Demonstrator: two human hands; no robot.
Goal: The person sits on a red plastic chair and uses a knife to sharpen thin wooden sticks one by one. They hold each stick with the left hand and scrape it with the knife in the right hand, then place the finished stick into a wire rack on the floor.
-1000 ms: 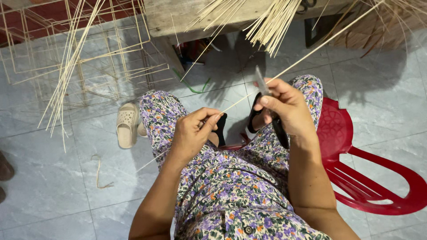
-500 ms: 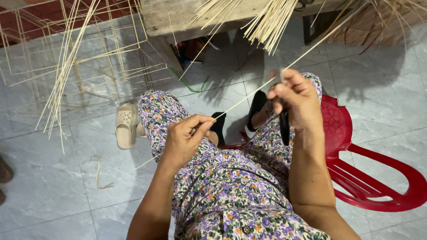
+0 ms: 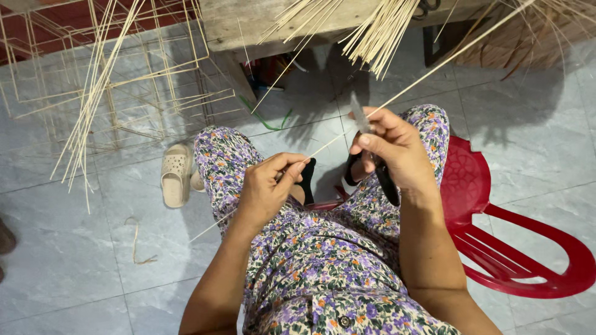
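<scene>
Left hand [image 3: 264, 192]: clenched on the near part of a thin bamboo strip [image 3: 428, 71], pinched between thumb and forefinger, seemingly so that the strip is kept taut and steady.
Right hand [image 3: 394, 152]: closed around a dark-handled knife [image 3: 361, 118]; the blade is pointed toward 12 o'clock and laid against the strip, as if for shaving it.
Bamboo strip: run from about 7 o'clock, below the left hand, through both hands, up to 1 o'clock; held above the lap so that both hands can work it.
Seat: a red plastic chair [image 3: 515, 248] at 4 o'clock, sat upon.
Stock: a bundle of pale strips [image 3: 382, 31] hung off a wooden bench [image 3: 248, 25] at 12 o'clock.
Frames: open stick frames [image 3: 155, 93] stood at 10 o'clock.
Floor: a beige sandal [image 3: 176, 175] at 9 o'clock.
Packages, labels, signs: none are seen.
</scene>
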